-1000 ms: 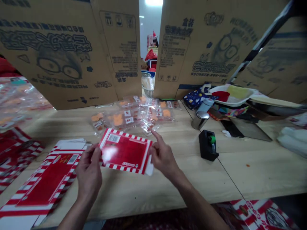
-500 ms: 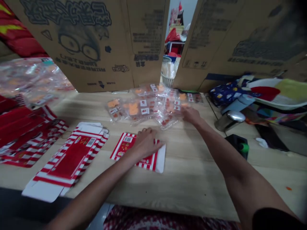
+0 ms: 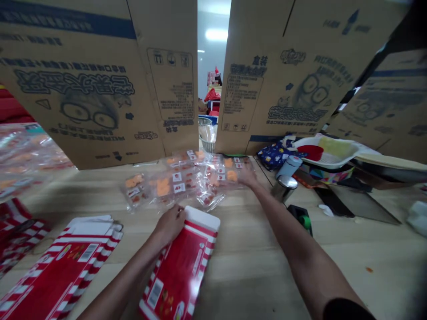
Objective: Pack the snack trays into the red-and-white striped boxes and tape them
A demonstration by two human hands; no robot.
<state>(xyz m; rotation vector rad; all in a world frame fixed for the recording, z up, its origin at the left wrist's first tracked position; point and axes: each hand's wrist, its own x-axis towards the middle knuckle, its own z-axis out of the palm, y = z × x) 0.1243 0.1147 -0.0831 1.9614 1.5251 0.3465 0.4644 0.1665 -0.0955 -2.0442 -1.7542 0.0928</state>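
My left hand [image 3: 170, 224] is closed on the top edge of a red-and-white striped flat carton [image 3: 180, 271], which lies lengthwise toward me on the wooden table [image 3: 253, 262]. My right hand [image 3: 247, 177] reaches far forward and rests on the clear snack packets [image 3: 187, 182] spread near the cardboard boxes; its fingers are partly hidden among the plastic. The packets hold orange pieces and small labels.
Large cardboard boxes [image 3: 93, 89] wall off the back. A stack of flat striped cartons [image 3: 63, 262] lies at the left, more clear packets [image 3: 20, 155] at far left. At the right are a steel cup [image 3: 283, 186], a black tape dispenser [image 3: 302, 218] and a plate [image 3: 323, 151].
The carton has been turned from crosswise to lengthwise and tilted up under my left hand. My right hand stays stretched out at the packets. The camera has tipped upward.
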